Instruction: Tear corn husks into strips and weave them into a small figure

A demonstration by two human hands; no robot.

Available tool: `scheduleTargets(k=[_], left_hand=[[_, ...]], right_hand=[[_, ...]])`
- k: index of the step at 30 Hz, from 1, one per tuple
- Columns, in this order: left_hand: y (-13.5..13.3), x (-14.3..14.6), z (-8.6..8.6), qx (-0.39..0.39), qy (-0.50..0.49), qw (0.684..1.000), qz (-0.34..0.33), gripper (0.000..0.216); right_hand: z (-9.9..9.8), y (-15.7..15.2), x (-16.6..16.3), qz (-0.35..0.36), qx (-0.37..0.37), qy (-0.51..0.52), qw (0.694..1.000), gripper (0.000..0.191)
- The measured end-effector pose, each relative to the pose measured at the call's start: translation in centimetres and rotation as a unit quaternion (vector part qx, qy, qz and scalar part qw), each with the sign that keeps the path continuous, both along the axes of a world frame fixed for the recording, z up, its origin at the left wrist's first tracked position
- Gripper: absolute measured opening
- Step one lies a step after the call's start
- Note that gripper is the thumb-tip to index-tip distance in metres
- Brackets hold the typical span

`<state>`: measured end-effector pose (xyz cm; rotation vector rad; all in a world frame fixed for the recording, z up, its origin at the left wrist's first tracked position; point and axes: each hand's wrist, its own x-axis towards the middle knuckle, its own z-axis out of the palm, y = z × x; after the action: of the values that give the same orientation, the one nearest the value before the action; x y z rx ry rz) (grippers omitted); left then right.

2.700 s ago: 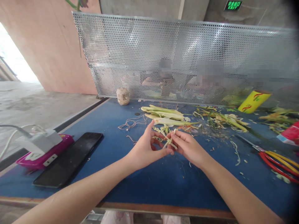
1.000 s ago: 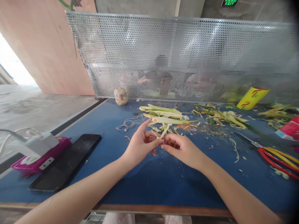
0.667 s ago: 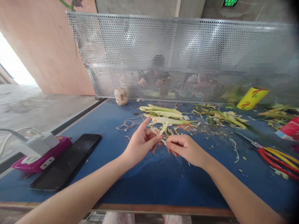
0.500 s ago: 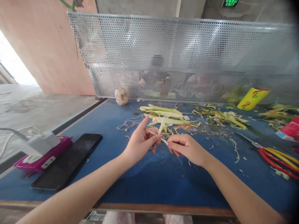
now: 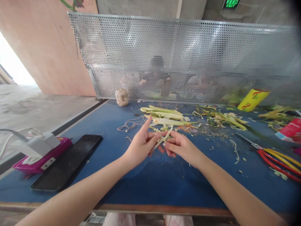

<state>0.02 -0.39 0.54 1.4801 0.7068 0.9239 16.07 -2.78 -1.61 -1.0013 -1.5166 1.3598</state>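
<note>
My left hand (image 5: 141, 142) and my right hand (image 5: 182, 147) meet above the blue table, fingertips almost touching. Pale, narrow plant strips (image 5: 168, 133) cross between them. My left thumb and fingers pinch one side, while its index finger points up and away. The right hand's thumb and fingers are closed on the other side; its lower fingers curl underneath. Just beyond the fingers lies a bundle of pale green stalks and leaves (image 5: 168, 113), with small scraps around it. A loose tangle of thin string (image 5: 131, 124) rests left of the bundle.
Red- and yellow-handled scissors (image 5: 265, 150) lie at right, near a yellow roll (image 5: 252, 99) and plant scraps (image 5: 223, 118). A black phone (image 5: 68, 161) and magenta power strip (image 5: 53, 157) sit left. A ball of twine (image 5: 121, 97) stands before the perforated metal screen (image 5: 141, 40); people are behind it.
My right hand has moved left and slightly up, closing in on my left hand. The strips between the fingers have shifted and now cross at a different angle.
</note>
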Motion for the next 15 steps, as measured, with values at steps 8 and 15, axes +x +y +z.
scheduleTargets(k=[8, 15], left_hand=[[-0.01, -0.36, -0.73, 0.104, 0.058, 0.993, -0.027, 0.077], [-0.15, -0.29, -1.04, 0.118, 0.047, 0.991, -0.037, 0.068]], right_hand=[[0.07, -0.08, -0.26, -0.033, -0.037, 0.064, 0.997, 0.022], [-0.20, -0.02, -0.29, -0.015, -0.023, 0.033, 0.999, 0.022]])
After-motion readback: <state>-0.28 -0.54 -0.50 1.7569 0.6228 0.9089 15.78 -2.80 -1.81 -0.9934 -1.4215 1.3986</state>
